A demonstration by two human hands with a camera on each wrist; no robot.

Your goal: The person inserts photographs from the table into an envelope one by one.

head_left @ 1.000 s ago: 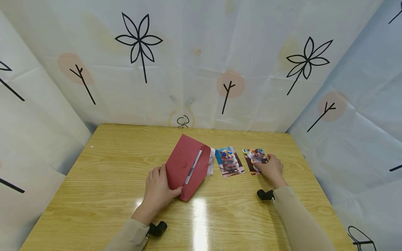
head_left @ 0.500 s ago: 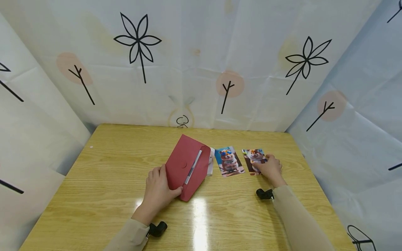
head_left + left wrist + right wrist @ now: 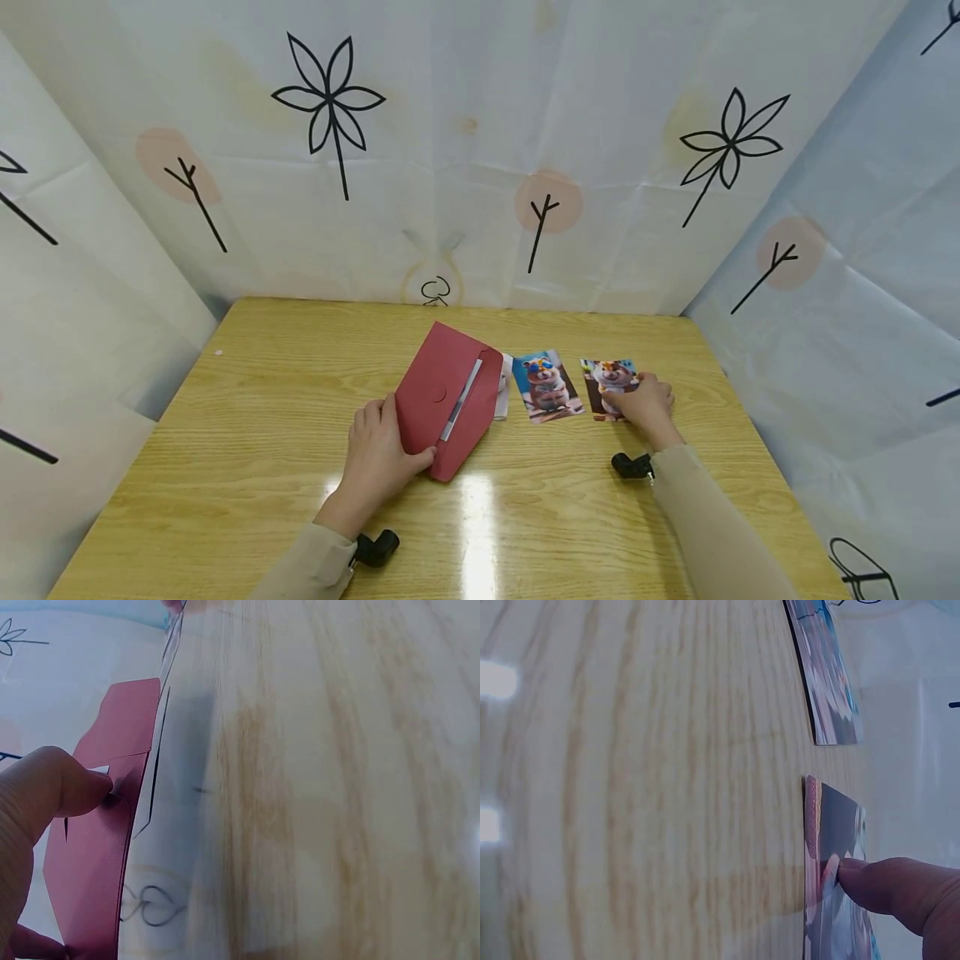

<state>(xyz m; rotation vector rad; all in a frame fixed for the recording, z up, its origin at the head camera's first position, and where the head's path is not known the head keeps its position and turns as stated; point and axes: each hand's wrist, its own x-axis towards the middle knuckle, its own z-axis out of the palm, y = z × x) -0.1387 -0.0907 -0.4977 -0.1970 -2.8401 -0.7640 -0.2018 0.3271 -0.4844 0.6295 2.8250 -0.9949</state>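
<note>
Red card fills my view mid-table: the envelope (image 3: 423, 371), its long axis slanting from near left to far right, its flap side turned right. I see the left hand (image 3: 378, 437) gripping its near left side. On the right, I make out the right hand (image 3: 648, 404) pinching the held photo (image 3: 611, 373), thumb on its face; that photo's far end leans slightly left. The loose photo (image 3: 547, 387) slants likewise and lies between envelope and held photo, in the way. White paper (image 3: 502, 400) shows past the envelope's right edge, partly covered.
</note>
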